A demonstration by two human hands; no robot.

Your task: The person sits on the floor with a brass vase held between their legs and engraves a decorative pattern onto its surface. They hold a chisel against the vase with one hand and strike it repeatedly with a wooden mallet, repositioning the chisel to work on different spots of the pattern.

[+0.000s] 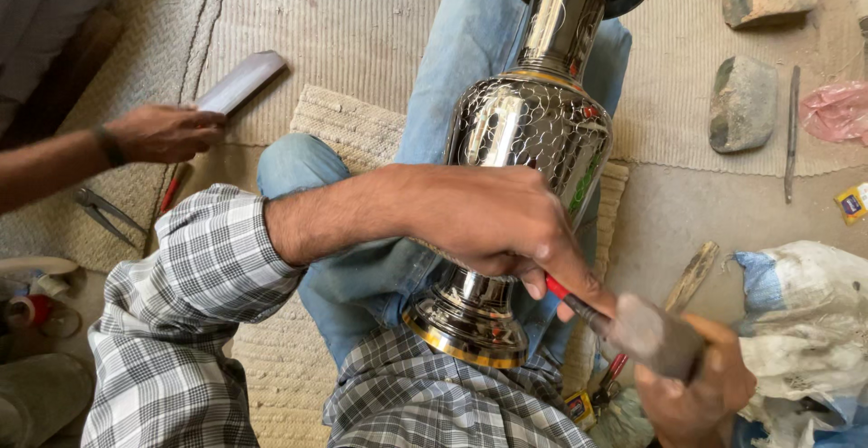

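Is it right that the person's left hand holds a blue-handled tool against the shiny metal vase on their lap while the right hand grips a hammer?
Not quite: the head view shows the tool in the left hand has a red handle, not blue. The rest stands: it is set at the shiny metal vase lying across the lap, and the right hand grips a hammer.

a metal vase (533, 141) lies across the person's lap, its foot toward the body and its neck pointing away. the left hand (493, 222) rests over the vase near its foot, pinching a thin tool (574, 301); the right hand (696, 385) sits just right of it, holding a hammer (653, 332) at the tool's end. far left, another person's hand (163, 132) touches a flat bar (242, 81) on the mat (362, 23), pliers (107, 213) below it. two stones (743, 104) lie right of the vase.
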